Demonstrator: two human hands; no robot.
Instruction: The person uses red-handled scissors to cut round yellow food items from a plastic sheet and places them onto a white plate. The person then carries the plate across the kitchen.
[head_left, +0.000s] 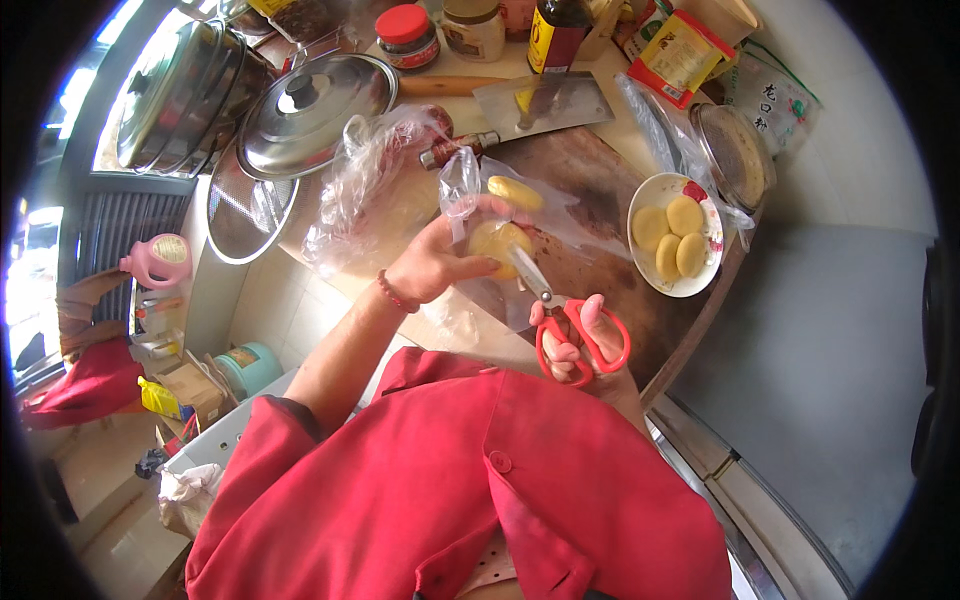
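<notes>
My left hand (435, 259) grips a clear plastic bag (459, 180) by its gathered part. Inside or under the film lie a round yellow cake (491, 238), next to my thumb, and a second yellow cake (516, 193) farther off. In my right hand (585, 352) is a pair of scissors (546, 294) with red handles; fingers and thumb pass through the loops. The blade tips point at the nearer cake and touch or overlap the film there; which, I cannot tell. On the right, a floral plate (645, 271) holds several similar yellow cakes.
A cleaver (555, 101) lies beyond the bag on the brown board (592, 161). Crumpled plastic (367, 180), a steel pot lid (319, 112) and a mesh strainer (244, 217) lie to the left. Jars (409, 41), a dark bottle (555, 37) and food packets (679, 56) stand behind.
</notes>
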